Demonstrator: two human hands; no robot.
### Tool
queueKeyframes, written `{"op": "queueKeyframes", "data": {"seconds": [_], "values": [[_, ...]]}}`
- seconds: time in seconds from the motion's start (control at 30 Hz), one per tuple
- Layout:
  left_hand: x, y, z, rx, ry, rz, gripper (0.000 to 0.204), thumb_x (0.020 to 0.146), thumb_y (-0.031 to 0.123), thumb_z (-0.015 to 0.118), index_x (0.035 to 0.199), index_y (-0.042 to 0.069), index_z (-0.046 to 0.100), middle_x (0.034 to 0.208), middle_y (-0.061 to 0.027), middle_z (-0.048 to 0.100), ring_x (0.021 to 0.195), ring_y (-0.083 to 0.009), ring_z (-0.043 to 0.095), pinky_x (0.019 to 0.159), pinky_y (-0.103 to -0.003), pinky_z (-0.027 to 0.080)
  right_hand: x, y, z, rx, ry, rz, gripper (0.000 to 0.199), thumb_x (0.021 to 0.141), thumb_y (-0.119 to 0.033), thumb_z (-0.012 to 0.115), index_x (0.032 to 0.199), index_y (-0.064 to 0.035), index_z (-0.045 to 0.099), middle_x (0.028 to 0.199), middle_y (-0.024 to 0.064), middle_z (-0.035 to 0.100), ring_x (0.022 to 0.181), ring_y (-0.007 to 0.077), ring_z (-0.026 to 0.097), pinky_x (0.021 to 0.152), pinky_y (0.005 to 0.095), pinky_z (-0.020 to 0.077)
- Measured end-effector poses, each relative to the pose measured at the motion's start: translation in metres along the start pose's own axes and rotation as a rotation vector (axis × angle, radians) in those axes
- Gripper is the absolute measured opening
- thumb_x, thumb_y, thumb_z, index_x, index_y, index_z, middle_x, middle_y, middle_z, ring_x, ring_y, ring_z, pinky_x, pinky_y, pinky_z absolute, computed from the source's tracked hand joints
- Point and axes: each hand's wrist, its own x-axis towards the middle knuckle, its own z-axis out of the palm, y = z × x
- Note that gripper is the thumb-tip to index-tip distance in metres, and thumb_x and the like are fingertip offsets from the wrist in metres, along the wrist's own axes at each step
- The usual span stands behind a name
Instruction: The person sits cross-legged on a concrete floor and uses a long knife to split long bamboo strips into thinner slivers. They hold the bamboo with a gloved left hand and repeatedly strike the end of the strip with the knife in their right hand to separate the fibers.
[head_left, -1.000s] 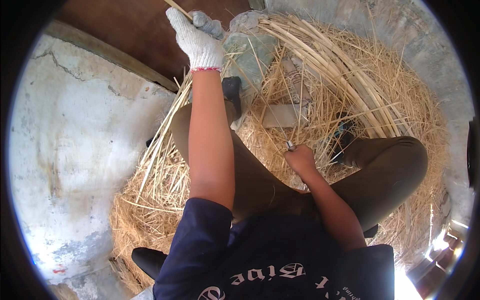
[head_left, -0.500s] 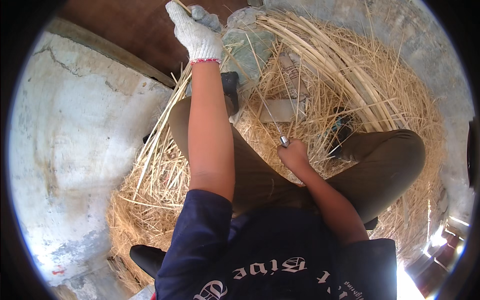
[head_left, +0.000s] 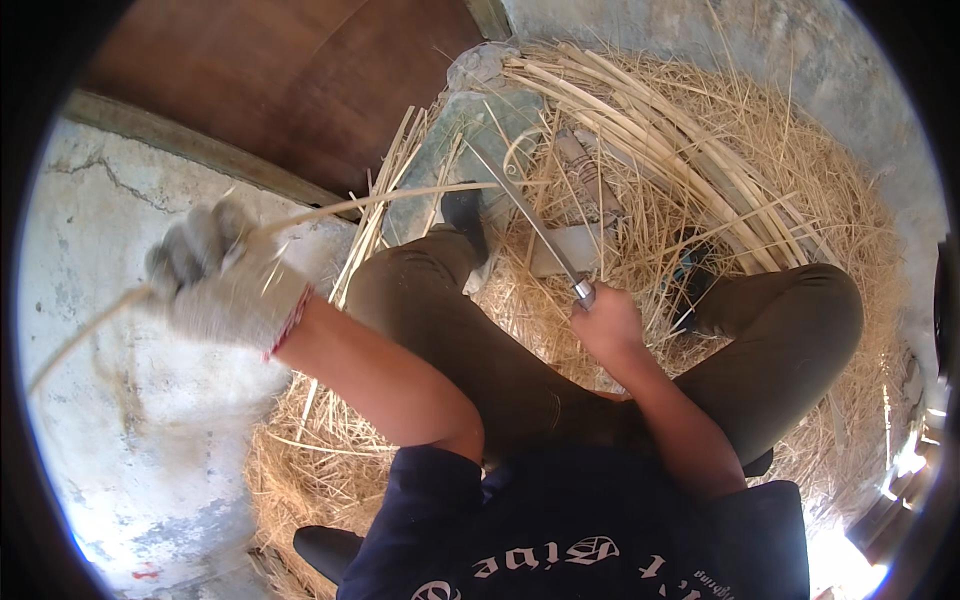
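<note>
My left hand [head_left: 232,280], in a whitish knit glove with a red cuff edge, is closed round a long, thin bamboo strip [head_left: 385,195] and slightly smeared by motion. One end of the strip sticks out past the glove to the left; the other reaches right to the knife blade. Whether the two touch, I cannot tell. My bare right hand [head_left: 608,325] grips the knife [head_left: 532,215] by its handle, above the gap between my bent legs. Its long, narrow blade tilts away and to the left. A pale curl of shaving [head_left: 515,155] is beside the blade.
Shavings [head_left: 790,170] lie heaped around my legs. Long split strips [head_left: 650,130] curve along the far right, and more strips [head_left: 385,190] lean beside my left knee. A greenish slab [head_left: 430,150] and a greyish block [head_left: 572,250] are ahead. Plastered wall [head_left: 160,420] stands left, below a brown panel [head_left: 290,90].
My left hand has swung from far ahead down to the left, drawing the strip across with it. The knife in my right hand has shifted slightly, its blade now showing broader.
</note>
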Motion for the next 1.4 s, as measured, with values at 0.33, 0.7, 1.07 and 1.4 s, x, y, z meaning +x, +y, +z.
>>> {"op": "queueKeyframes", "data": {"seconds": [0.33,0.7,1.07,1.4], "values": [[0.020,0.060,-0.041,-0.258,-0.187,0.000,0.048,0.104,0.029,0.042,0.057,0.022,0.046,0.046,0.0095,0.034,0.039,-0.0065,0.033,0.042,-0.026,0.025,-0.019,-0.030,-0.041,0.014,0.053,-0.231,0.020,0.082,-0.021,0.072,0.085,-0.0023,0.067,0.071,0.0197,0.068,0.070,0.0383,0.071,0.066,0.0482,0.0560],[0.003,0.120,-0.047,-0.316,-0.123,0.213,0.054,0.103,0.030,0.043,0.050,0.022,0.041,0.041,0.0108,0.035,0.035,-0.0041,0.034,0.037,-0.023,0.028,-0.003,-0.022,-0.050,0.041,0.106,-0.165,0.023,0.083,-0.023,0.071,0.091,-0.0021,0.068,0.074,0.0182,0.070,0.071,0.0388,0.072,0.069,0.0489,0.0579],[0.006,0.105,-0.031,-0.203,-0.023,0.237,0.055,0.104,0.032,0.043,0.050,0.022,0.040,0.040,0.0108,0.035,0.034,-0.0043,0.033,0.035,-0.022,0.028,0.019,-0.005,-0.074,-0.132,0.272,-0.047,0.024,0.082,-0.025,0.072,0.094,-0.0038,0.071,0.079,0.0177,0.072,0.075,0.0363,0.073,0.070,0.0500,0.0580],[0.008,0.122,-0.035,-0.191,0.004,0.285,0.056,0.104,0.036,0.043,0.050,0.021,0.041,0.041,0.0106,0.035,0.034,-0.0045,0.033,0.035,-0.022,0.028,0.048,0.018,-0.068,0.075,0.394,-0.021,0.023,0.079,-0.020,0.072,0.087,0.0011,0.069,0.074,0.0218,0.070,0.071,0.0333,0.073,0.066,0.0475,0.0576]]}}
